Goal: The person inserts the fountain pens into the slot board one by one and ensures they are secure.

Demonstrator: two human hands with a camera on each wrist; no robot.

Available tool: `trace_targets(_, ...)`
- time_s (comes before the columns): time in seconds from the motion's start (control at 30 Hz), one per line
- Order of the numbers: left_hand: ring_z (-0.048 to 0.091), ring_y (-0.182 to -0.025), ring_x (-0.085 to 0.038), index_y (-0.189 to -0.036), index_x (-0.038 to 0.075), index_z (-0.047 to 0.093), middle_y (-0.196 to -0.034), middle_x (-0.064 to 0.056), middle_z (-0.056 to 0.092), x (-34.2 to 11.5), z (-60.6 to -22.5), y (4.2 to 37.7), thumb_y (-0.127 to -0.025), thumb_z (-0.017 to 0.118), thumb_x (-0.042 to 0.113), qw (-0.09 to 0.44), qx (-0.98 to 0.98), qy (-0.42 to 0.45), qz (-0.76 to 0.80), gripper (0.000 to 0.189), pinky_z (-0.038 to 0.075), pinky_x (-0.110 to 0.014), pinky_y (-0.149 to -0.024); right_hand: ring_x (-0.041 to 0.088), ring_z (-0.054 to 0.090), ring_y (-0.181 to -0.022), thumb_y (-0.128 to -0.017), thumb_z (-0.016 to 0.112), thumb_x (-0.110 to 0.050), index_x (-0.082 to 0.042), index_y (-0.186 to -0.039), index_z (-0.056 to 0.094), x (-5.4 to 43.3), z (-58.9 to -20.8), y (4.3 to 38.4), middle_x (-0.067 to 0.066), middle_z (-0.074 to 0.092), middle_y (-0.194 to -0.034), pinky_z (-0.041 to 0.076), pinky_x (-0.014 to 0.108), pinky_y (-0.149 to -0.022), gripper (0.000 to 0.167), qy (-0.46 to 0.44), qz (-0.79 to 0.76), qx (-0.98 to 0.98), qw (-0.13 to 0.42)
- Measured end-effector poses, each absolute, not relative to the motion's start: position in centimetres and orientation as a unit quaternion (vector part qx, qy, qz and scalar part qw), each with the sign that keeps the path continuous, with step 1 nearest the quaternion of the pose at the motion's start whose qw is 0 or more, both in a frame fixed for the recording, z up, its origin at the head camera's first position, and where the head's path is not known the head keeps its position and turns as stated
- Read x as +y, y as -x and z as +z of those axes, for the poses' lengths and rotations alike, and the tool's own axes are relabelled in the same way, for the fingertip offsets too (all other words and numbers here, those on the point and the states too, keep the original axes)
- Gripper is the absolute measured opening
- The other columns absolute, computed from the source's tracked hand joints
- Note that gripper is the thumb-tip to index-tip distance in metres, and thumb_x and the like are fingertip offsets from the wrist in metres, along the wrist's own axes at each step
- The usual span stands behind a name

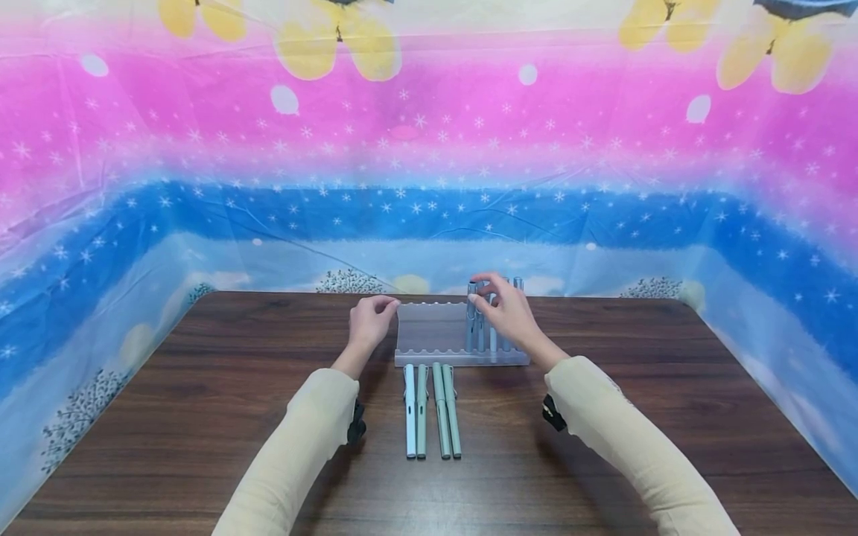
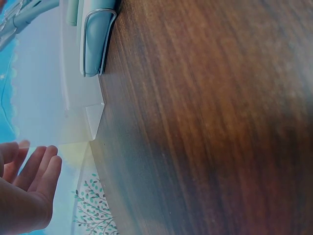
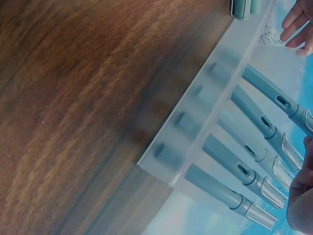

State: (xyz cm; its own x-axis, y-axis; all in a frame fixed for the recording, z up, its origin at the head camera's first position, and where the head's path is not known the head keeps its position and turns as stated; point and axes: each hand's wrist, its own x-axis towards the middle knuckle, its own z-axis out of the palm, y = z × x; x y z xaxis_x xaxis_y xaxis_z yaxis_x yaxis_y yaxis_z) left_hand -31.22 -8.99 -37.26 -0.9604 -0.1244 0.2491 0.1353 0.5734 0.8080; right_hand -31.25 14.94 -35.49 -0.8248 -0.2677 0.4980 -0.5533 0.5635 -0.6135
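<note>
A frosted clear pen rack stands toward the far side of the table. My left hand pinches its upper left corner between thumb and fingertips. In the rack's right half, several blue-grey pens stand upright, their clips showing in the right wrist view. My right hand grips the cap end of the leftmost standing pen, whose lower end is in the rack. In front of the rack lie a light blue pen and three green pens, side by side with their clip ends toward the rack.
The dark wooden table carries the rack and pens. Behind its far edge hangs a pink and blue cloth with snowflakes, folding round both sides. A black strap sits under the right wrist, another under the left.
</note>
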Motion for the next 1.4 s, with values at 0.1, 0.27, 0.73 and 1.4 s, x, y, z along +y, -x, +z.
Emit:
trace_targets(0.1,0.053,-0.096,-0.026,-0.101,0.003,0.065,-0.100,-0.011,0.063,-8.9,-37.2,31.2,-0.088,0.054,0.021,0.140,-0.877,0.004,-0.460,0.024,0.039,-0.039,-0.083,0.013,0.048,-0.051,-0.086,0.059,-0.016,-0.015,-0.120,0.049,15.1,-35.6,31.5,0.005,0.062,-0.092,0.038,0.029,-0.045,0.035,-0.252,0.369,-0.875,0.184)
trace_targets(0.27,0.054,-0.094,-0.026,-0.100,0.004,0.066,-0.099,-0.011,0.063,-8.9,-37.3,31.2,-0.088,0.054,0.021,0.142,-0.877,0.004,-0.459,0.024,0.039,-0.039,-0.082,0.010,0.043,-0.045,-0.084,0.061,-0.019,-0.018,-0.127,0.044,15.4,-35.9,31.9,-0.001,0.059,-0.083,0.034,0.027,-0.040,0.046,-0.259,0.303,-0.897,0.190)
trace_targets(0.73,0.055,-0.093,-0.026,-0.100,0.003,0.066,-0.097,-0.011,0.063,-9.0,-37.4,31.3,-0.088,0.054,0.020,0.142,-0.876,0.004,-0.461,0.024,0.040,-0.039,-0.081,0.013,0.043,-0.045,-0.086,0.059,-0.022,-0.018,-0.132,0.040,15.6,-36.3,32.4,-0.005,0.050,-0.062,0.035,0.029,-0.042,0.051,-0.243,0.296,-0.911,0.155)
trace_targets(1.4,0.059,-0.077,-0.022,-0.101,0.004,0.065,-0.085,-0.010,0.065,-8.9,-37.4,31.2,-0.089,0.054,0.022,0.140,-0.875,0.001,-0.464,0.024,0.043,-0.036,-0.072,0.015,0.040,-0.044,-0.087,0.056,-0.021,-0.020,-0.136,0.034,15.0,-35.8,32.4,0.000,0.047,-0.057,0.033,0.028,-0.041,0.053,-0.222,0.275,-0.928,0.119)
